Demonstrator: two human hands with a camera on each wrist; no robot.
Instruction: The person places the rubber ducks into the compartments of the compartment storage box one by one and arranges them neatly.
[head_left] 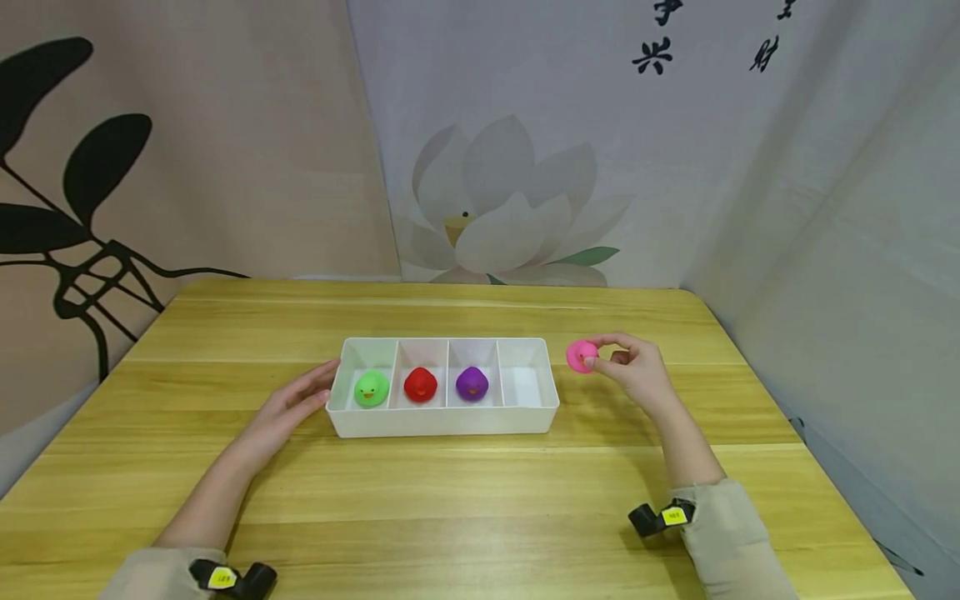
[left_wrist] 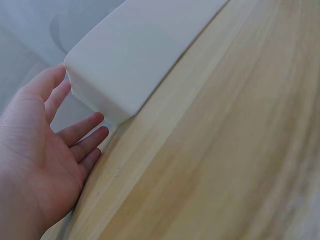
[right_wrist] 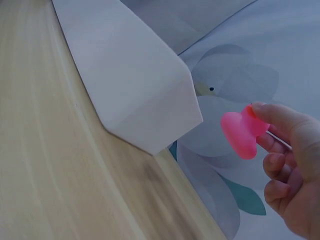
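Note:
A white divided tray stands mid-table. From left to right its compartments hold a green rubber duck, a red rubber duck and a purple rubber duck; the rightmost compartment has nothing in it. My left hand touches the tray's left end, its fingers fairly straight in the left wrist view. To the right of the tray, my right hand pinches a pink rubber duck between thumb and fingers, raised above the table and apart from the tray.
The wooden table extends around the tray on all sides. Behind it hangs a curtain printed with a lotus flower and dark characters. Each sleeve carries a small black wrist camera.

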